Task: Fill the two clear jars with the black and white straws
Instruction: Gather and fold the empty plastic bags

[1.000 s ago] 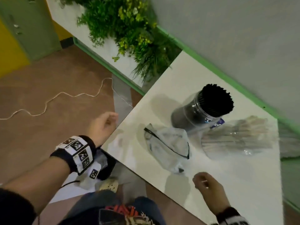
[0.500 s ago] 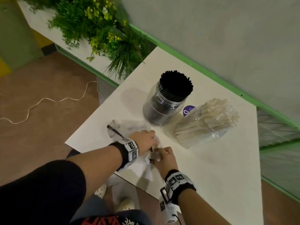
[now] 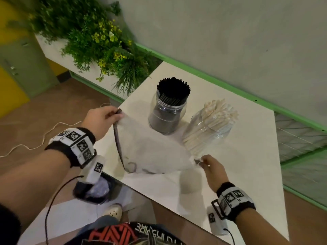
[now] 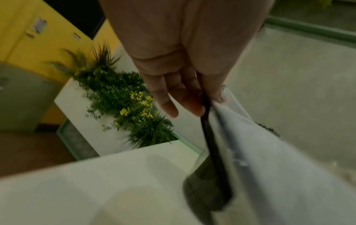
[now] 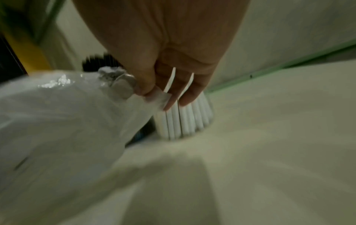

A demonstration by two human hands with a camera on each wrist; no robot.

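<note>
Illumination was dim, soft and greenish in all three views. In the head view the worktop (image 3: 230, 174) carried diffuse shadows beneath the plastic bag (image 3: 150, 147) and towards its near edge, which indicated overhead light. The plants (image 3: 99, 38) beyond the far left corner were motion-blurred, and straight edges bowed towards the frame borders. Both wrist views were darker and heavily smeared. Small glare spots showed on the bag film in the right wrist view.
</note>
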